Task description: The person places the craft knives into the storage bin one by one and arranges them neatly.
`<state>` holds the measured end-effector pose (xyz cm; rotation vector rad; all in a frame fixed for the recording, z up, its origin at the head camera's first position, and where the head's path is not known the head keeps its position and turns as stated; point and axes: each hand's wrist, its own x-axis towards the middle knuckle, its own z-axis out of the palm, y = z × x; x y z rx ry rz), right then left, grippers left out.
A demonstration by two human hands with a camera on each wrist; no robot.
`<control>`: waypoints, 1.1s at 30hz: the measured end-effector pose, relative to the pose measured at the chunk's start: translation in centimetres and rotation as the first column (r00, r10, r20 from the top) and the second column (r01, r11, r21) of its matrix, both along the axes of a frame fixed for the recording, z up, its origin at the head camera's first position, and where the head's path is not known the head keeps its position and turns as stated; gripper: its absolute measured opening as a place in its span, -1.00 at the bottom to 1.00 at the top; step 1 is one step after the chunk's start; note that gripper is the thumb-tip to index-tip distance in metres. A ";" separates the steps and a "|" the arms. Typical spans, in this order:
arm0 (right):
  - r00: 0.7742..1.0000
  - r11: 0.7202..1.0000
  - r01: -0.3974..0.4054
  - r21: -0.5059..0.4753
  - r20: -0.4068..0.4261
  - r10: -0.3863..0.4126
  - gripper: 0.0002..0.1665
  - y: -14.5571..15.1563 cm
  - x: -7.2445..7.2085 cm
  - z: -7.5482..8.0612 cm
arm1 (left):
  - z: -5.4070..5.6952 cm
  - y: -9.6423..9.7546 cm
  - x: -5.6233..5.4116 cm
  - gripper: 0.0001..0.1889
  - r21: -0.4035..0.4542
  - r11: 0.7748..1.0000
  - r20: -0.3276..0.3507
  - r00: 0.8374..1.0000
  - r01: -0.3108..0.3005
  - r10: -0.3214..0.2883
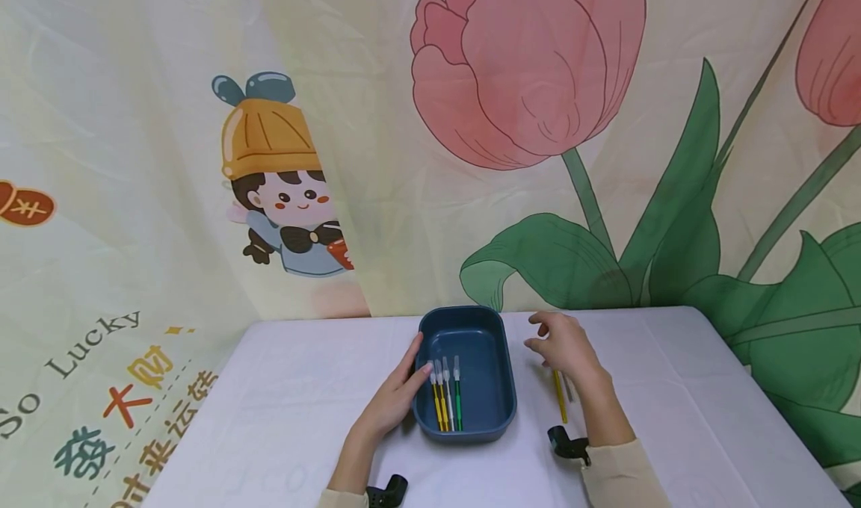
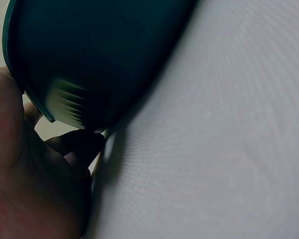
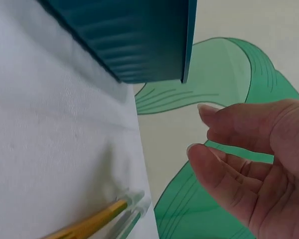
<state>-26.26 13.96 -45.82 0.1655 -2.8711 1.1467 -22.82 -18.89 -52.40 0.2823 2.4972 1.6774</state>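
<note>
A dark blue rectangular box (image 1: 487, 392) with rounded corners stands on the white table. Inside it, along the left side, lie several slim pens (image 1: 444, 400) with clear caps, in yellow, white and green. My left hand (image 1: 393, 396) holds the box's left side, thumb at the rim; the left wrist view shows its fingers (image 2: 84, 144) reaching around the outside. To the right of the box my right hand (image 1: 568, 347) hovers with nothing in it, thumb and fingertips apart and bent. Under it lie a yellow pen (image 1: 560, 400) and a green one (image 3: 127, 224), partly hidden.
White cloth covers the table (image 1: 303, 418). Behind it hangs a printed curtain (image 1: 383, 194) with a pink tulip, green leaves and a cartoon figure. A black wrist camera (image 1: 568, 444) sits on the right wrist, another (image 1: 389, 491) on the left.
</note>
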 end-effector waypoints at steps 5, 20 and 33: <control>0.999 1.000 0.029 -0.004 0.036 -0.029 -0.45 0.6 0.1 0.0 | 0.0 0.0 0.0 -0.33 -0.001 1.000 0.009 1.000 -0.001 0.001; 0.996 0.999 0.052 0.008 0.077 -0.052 -0.47 1.4 0.1 -0.3 | -0.3 -0.1 0.0 -0.34 -0.003 1.000 0.007 1.000 -0.007 0.007; 0.983 0.998 0.038 0.057 0.176 -0.048 -0.54 2.1 0.0 -1.3 | -0.3 -0.1 -0.1 -0.33 0.008 1.000 0.008 1.000 -0.008 0.008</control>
